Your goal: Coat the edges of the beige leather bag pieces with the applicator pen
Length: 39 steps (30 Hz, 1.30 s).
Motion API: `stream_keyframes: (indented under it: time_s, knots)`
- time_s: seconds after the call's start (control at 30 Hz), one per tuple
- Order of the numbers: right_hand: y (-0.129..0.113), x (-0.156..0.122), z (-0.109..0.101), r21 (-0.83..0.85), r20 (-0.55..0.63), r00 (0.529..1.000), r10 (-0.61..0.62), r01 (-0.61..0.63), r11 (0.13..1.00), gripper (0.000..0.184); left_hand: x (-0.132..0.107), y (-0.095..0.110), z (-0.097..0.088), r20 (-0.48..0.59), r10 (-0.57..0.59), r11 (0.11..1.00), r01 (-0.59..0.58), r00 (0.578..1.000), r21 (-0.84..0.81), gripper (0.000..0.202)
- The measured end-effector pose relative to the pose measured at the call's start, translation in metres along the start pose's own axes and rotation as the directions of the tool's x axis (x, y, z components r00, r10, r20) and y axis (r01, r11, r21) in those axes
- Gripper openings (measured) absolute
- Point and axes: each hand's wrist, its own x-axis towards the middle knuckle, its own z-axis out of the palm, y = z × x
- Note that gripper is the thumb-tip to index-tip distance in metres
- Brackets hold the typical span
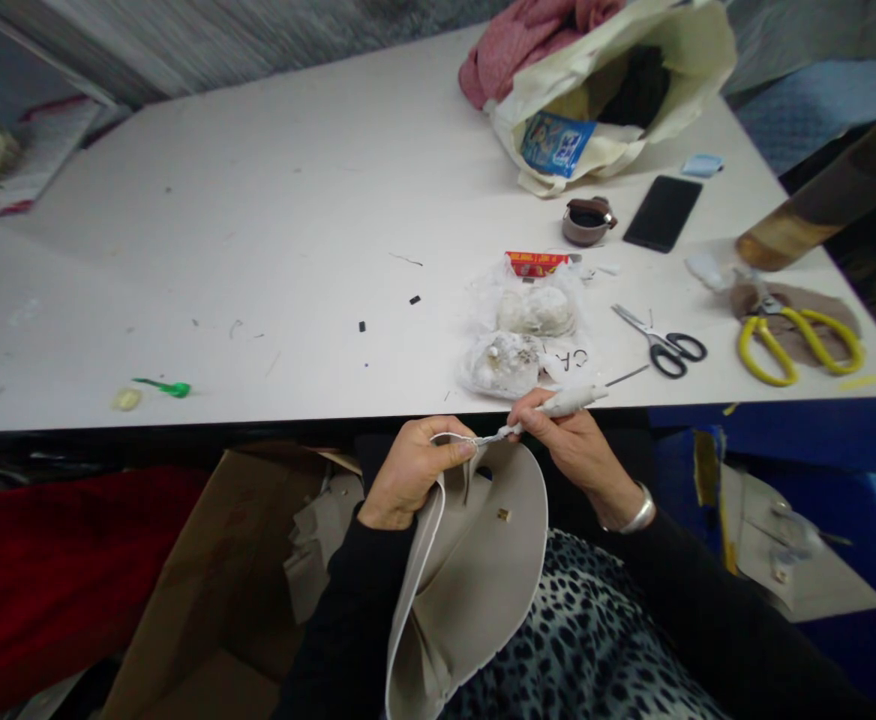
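My left hand point(415, 465) pinches the upper edge of a beige, leather-like bag piece point(475, 570), which hangs curved over my lap. A small metal fitting point(503, 515) sits on the piece, near a dark hole by its upper edge. In my right hand point(569, 445) is a hand tool with a pale handle point(569, 400). A thin metal rod sticks out from the handle's right end. Its left end meets the edge of the beige piece beside my left thumb; the exact tip is hard to make out.
On the white table point(273, 250) lie plastic-wrapped white lumps point(532, 310), black-handled scissors point(667, 345), yellow-handled shears point(798, 340), a phone point(663, 213) and a green plastic item point(172, 388). A cloth bag point(618, 100) and a bottle point(820, 200) stand behind. A cardboard box point(190, 560) is below left.
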Motion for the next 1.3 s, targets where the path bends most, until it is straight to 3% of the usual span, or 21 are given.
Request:
stream_keyframes:
  time_s: [0.4,0.6,0.67,0.77,0.87,0.93,1.03,1.13,1.2,1.3]
  knots:
    - [-0.002,0.007,0.010,-0.123,-0.002,1.000,0.016,-0.016,0.992,0.029,0.000,-0.003,0.003,-0.073,-0.011,1.000,0.010,0.997,-0.011,0.022]
    - [-0.001,0.002,0.009,-0.241,0.047,0.986,-0.160,0.166,0.956,0.023,0.001,-0.010,0.000,-0.115,0.026,0.998,-0.032,0.993,-0.049,0.023]
    - [-0.003,-0.003,0.006,-0.320,0.144,0.957,-0.252,0.286,0.903,0.019,0.000,-0.012,-0.001,-0.120,0.034,0.997,-0.041,0.992,-0.058,0.023]
    - [-0.009,-0.010,0.001,-0.465,0.312,0.879,-0.361,0.472,0.749,0.018,0.000,-0.014,-0.002,-0.129,0.036,0.996,-0.045,0.991,-0.071,0.023]
    - [-0.014,-0.016,-0.002,-0.558,0.391,0.842,-0.371,0.537,0.632,0.024,0.000,-0.015,-0.003,-0.130,0.036,0.996,-0.045,0.991,-0.072,0.024]
    - [-0.016,-0.020,-0.003,-0.552,0.341,0.864,-0.370,0.502,0.666,0.028,-0.002,-0.014,-0.003,-0.133,0.054,0.998,-0.060,0.990,-0.035,0.023]
    - [-0.018,-0.025,0.001,-0.487,0.161,0.909,-0.385,0.412,0.770,0.026,-0.009,-0.011,-0.003,-0.151,0.104,0.994,-0.096,0.983,0.060,0.023]
    - [-0.019,-0.027,0.010,-0.471,0.044,0.944,-0.327,0.308,0.827,0.021,-0.019,-0.006,-0.002,-0.164,0.135,0.984,-0.112,0.977,0.142,0.024]
    - [-0.020,-0.027,0.019,-0.475,0.045,0.958,-0.284,0.270,0.837,0.021,-0.027,-0.003,0.000,-0.166,0.164,0.970,-0.129,0.972,0.205,0.023]
    - [-0.019,-0.025,0.031,-0.461,0.146,0.959,-0.244,0.284,0.841,0.034,-0.039,0.002,0.005,-0.168,0.253,0.920,-0.184,0.953,0.347,0.017]
